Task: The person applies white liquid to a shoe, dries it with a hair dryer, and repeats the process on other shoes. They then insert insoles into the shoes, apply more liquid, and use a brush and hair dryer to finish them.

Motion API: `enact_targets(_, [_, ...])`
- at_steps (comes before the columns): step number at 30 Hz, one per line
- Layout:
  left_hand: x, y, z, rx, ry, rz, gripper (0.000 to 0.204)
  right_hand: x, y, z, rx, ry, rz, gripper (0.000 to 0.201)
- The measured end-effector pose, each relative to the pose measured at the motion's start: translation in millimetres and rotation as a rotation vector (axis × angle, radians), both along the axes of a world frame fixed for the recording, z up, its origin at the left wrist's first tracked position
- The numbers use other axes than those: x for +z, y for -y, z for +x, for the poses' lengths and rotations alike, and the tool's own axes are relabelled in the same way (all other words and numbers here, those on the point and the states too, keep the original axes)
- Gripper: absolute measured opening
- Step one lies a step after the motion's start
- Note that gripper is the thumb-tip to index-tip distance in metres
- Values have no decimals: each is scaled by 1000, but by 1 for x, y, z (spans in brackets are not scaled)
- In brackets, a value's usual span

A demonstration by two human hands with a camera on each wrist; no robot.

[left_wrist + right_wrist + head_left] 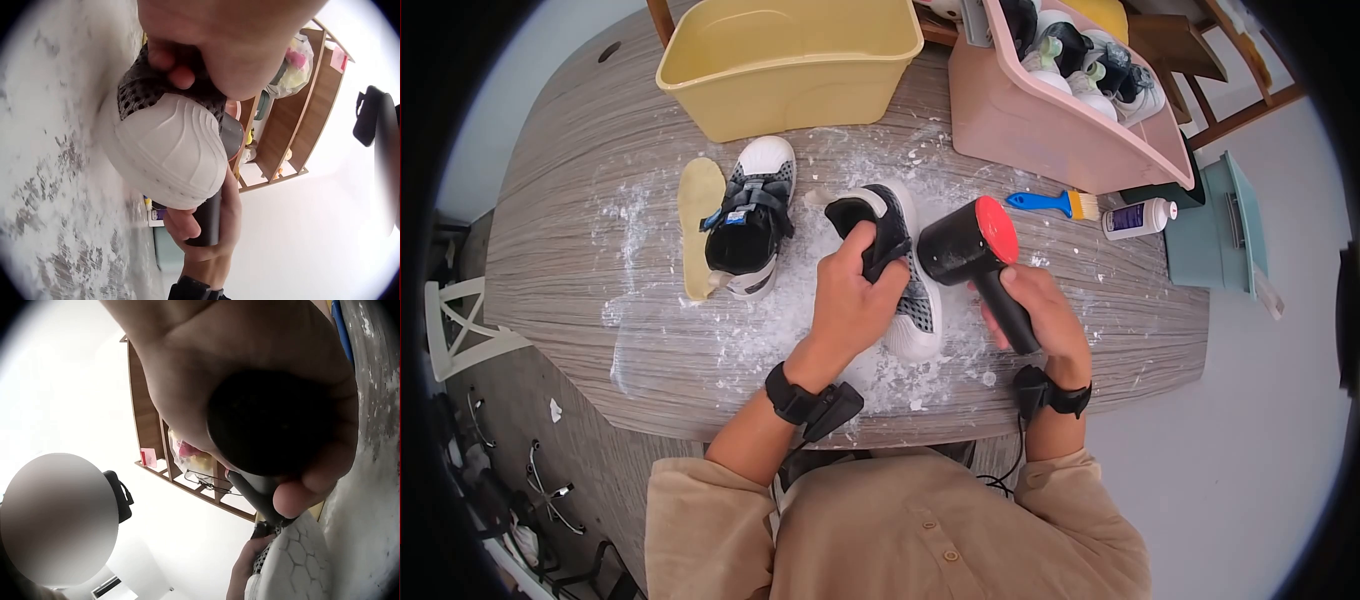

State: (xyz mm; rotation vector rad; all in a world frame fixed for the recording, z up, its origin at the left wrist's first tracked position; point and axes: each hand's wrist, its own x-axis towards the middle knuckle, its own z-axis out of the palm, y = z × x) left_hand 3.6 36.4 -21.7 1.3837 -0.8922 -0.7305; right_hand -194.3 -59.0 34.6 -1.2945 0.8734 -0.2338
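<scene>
My left hand [852, 300] grips a black and white sneaker [917, 300] by its upper near the opening. The sneaker is tilted, toe toward me, its sole facing right; a honeycomb-patterned sole [303, 559] shows in the right wrist view. My right hand [1045, 312] holds the handle of a black hair dryer [950, 248] with a red round end. The barrel's other end stands close beside the sneaker's sole. Left of my hands, a matching sneaker [750, 225] stands on the table next to a beige insole [696, 200].
White powdery residue covers much of the wood-grain table [560, 270]. Behind stand a yellow bin [800, 95] and a pink bin [1050, 145] holding several shoes. To the right lie a blue-handled brush [1040, 202] and a white bottle [1138, 220], near a teal box [1215, 230].
</scene>
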Motion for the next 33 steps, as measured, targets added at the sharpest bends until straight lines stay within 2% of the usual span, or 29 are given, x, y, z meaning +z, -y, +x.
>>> enact_targets(3, [3, -1, 0, -8, -65, 38, 10, 2, 8, -12, 138, -11, -20, 39])
enact_targets(7, [-1, 1, 3, 44, -62, 18, 11, 4, 8, -16, 178, 8, -65, 37])
enact_targets(10, [-4, 4, 3, 54, -210, -77, 11, 6, 7, -21, 236, 30, -106, 34])
enact_targets(15, [-9, 4, 6, 18, -261, -40, 10, 5, 7, -25, 281, 30, -116, 30])
enact_targets(21, [-7, 5, 5, 5, -327, -54, 9, 6, 12, -29, 467, 42, -249, 28])
enact_targets(27, [-11, 5, 6, -2, -329, -54, 9, 6, 12, -29, 410, 31, -158, 29])
enact_targets(33, [-6, 4, 6, 17, -317, -43, 10, 7, 5, -22, 308, 44, -164, 29])
